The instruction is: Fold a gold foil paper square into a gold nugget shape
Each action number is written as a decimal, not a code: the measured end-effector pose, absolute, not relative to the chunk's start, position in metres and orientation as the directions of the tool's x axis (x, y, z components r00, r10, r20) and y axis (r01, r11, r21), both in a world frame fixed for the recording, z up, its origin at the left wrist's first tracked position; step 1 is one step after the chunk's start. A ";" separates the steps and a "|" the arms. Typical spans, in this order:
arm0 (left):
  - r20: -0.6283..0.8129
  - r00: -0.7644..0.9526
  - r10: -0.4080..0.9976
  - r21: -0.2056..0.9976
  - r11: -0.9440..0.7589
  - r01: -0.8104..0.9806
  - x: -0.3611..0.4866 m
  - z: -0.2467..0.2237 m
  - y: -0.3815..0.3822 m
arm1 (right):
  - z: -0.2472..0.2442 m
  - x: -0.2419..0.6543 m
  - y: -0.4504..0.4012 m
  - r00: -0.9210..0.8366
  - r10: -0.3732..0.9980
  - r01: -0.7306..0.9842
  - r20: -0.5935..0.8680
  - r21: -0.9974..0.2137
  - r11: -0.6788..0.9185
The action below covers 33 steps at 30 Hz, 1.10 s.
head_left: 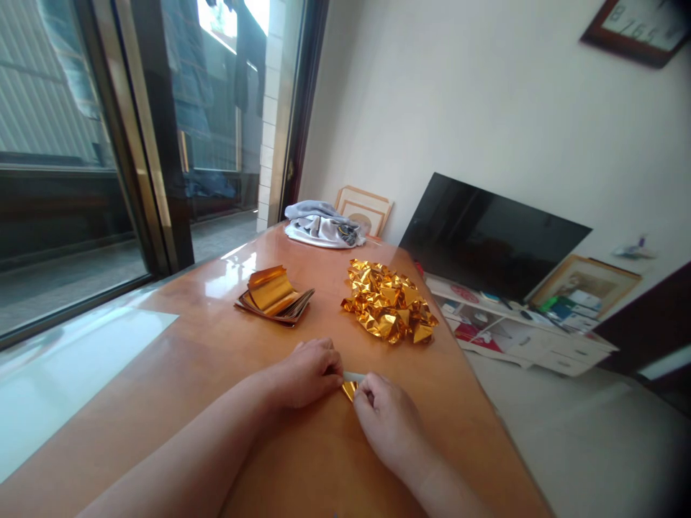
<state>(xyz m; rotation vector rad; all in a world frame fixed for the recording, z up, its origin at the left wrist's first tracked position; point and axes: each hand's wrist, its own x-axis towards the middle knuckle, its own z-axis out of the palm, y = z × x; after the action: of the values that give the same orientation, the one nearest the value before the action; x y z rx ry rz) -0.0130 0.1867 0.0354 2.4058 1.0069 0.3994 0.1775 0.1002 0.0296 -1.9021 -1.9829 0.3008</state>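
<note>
Between my two hands is a small piece of gold foil paper point(350, 389) with a pale strip along its far edge. My left hand point(312, 370) has its fingers closed at the paper's left end. At the right end my right hand point(386, 414) pinches it, thumb and fingers together. Beyond my left hand lies a stack of gold foil sheets point(273, 293), the top ones curled up. A heap of folded gold foil pieces point(389, 302) sits to its right, farther out than my right hand.
Bundled grey cloth point(324, 224) rests at the far end of the wooden table point(291, 446). The table's right edge slants close by my right forearm. Beyond are a television point(494, 234), a white cabinet point(540, 344) and, on the left, glass doors.
</note>
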 end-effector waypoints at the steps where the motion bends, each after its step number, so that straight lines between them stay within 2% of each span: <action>1: 0.074 0.682 0.727 0.548 -0.601 0.581 -0.013 0.035 0.187 | 0.029 0.178 0.100 -0.013 0.993 0.912 0.120 -0.406 0.061; 5: 0.070 0.676 0.734 0.535 -0.599 0.596 -0.011 0.035 0.187 | 0.026 0.183 0.098 0.003 0.995 0.884 0.101 -0.466 0.044; 9: 0.060 0.670 0.740 0.513 -0.599 0.615 -0.010 0.037 0.185 | 0.030 0.192 0.094 -0.161 0.979 0.834 0.126 -0.513 0.203; 13: 0.056 0.663 0.747 0.502 -0.595 0.628 -0.008 0.037 0.183 | 0.040 0.198 0.087 -0.302 0.948 0.828 0.103 -0.465 0.314; 19: 0.066 0.659 0.749 0.502 -0.596 0.627 -0.006 0.034 0.185 | 0.046 0.197 0.074 -0.326 0.945 0.888 0.033 -0.332 0.318; 33: 0.097 0.648 0.755 0.429 -0.620 0.657 0.000 0.034 0.181 | 0.050 0.196 0.071 -0.309 0.951 0.904 -0.009 -0.312 0.291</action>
<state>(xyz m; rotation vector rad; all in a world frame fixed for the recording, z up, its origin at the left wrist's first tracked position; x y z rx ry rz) -0.0003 0.1805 0.0336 2.5127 1.1208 0.3817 0.1961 0.0709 0.0496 -1.7281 -2.3746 0.3876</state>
